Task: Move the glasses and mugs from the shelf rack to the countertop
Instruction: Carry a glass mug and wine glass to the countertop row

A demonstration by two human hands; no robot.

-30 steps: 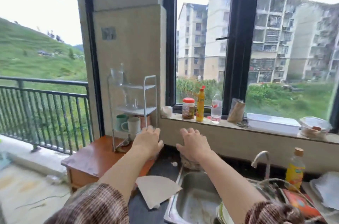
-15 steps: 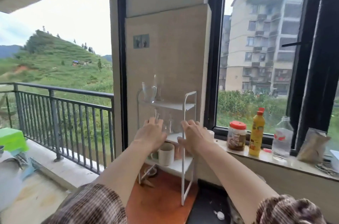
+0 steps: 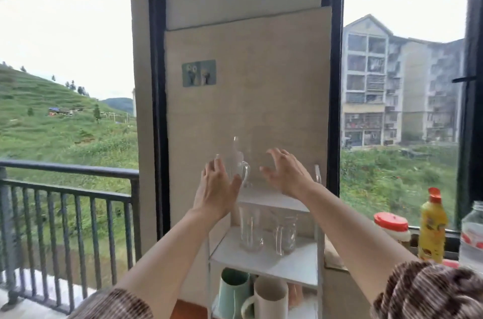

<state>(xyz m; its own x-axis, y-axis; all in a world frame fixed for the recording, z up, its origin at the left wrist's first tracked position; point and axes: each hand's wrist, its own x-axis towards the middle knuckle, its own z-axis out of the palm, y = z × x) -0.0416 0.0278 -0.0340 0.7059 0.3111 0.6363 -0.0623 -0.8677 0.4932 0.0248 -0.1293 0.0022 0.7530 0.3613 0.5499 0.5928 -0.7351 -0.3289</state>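
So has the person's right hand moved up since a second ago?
Yes. The right hand has risen against the white three-tier shelf rack: from below the bottom shelf with the mugs to the top tier, beside the clear glass handled mug.

White rack [image 3: 264, 265]; clear glasses [image 3: 251, 229] on it. Below, at six o'clock, a mint green mug [image 3: 232, 292] beside a white mug [image 3: 270, 300]. Brown-and-cream checked sleeves [image 3: 431, 292]. At three o'clock, a yellow bottle [image 3: 432, 227] with an orange cap.

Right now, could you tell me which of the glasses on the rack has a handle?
The glass mug on the top tier, between both hands. The two glasses on the middle tier show no handle.
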